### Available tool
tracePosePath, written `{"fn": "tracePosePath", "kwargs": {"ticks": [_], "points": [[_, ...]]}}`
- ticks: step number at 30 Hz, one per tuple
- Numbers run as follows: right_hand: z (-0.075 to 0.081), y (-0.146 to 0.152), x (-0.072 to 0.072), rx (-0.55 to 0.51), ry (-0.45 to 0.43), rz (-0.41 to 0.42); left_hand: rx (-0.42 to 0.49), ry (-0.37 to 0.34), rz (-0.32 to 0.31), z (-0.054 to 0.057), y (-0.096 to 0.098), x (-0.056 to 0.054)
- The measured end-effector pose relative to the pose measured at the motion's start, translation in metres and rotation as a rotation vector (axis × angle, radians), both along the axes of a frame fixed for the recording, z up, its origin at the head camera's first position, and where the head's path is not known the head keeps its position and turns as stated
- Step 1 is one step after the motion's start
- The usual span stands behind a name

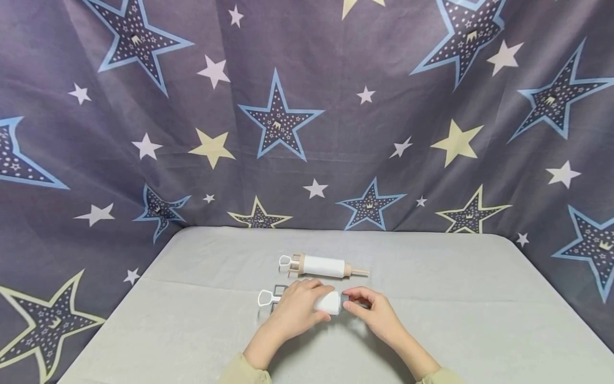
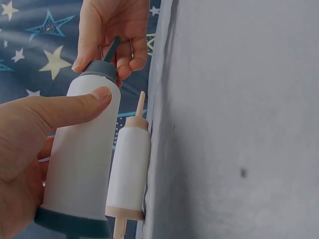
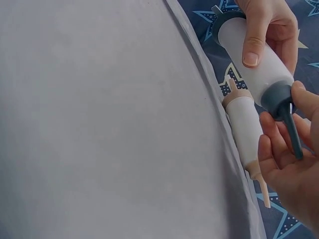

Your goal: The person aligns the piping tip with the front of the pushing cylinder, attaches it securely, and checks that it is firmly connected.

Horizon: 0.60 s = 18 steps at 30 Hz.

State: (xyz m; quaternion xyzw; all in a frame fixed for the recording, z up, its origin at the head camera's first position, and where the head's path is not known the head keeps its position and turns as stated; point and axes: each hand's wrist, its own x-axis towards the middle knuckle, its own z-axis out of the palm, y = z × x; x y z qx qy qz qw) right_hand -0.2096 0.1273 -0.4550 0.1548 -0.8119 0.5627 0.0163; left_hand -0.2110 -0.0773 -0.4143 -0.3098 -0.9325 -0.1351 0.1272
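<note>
A large white plunger syringe [image 1: 328, 303] with dark grey-blue ends lies across my left hand [image 1: 299, 305], whose fingers and thumb grip its barrel. Its white pull ring [image 1: 264, 297] sticks out on the left side. At the other end, my right hand [image 1: 376, 310] pinches the dark nozzle cap [image 3: 275, 97] between thumb and fingers. The thin nozzle [image 3: 293, 133] points over the right palm in the right wrist view. The cap sits against the barrel's end; whether it is fully seated I cannot tell. Part of the barrel is hidden behind the left hand.
Just beyond the hands, a second white syringe [image 1: 323, 266] with beige ends lies on the table [image 1: 192, 320], its nozzle to the right. A dark star-patterned curtain [image 1: 336, 176] hangs behind the table and at both sides.
</note>
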Motion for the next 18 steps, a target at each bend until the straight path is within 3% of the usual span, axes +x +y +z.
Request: {"fn": "tracePosePath", "kwargs": {"ticks": [9, 18], "points": [[0.0016, -0.0019, 0.0019, -0.074, 0.004, 0.054, 0.011, -0.029, 0.015, -0.0038, -0.0023, -0.0017], [0.0035, -0.0029, 0.0026, -0.075, -0.006, 0.067, 0.011, -0.006, 0.004, -0.0045, -0.0028, -0.0032]]}}
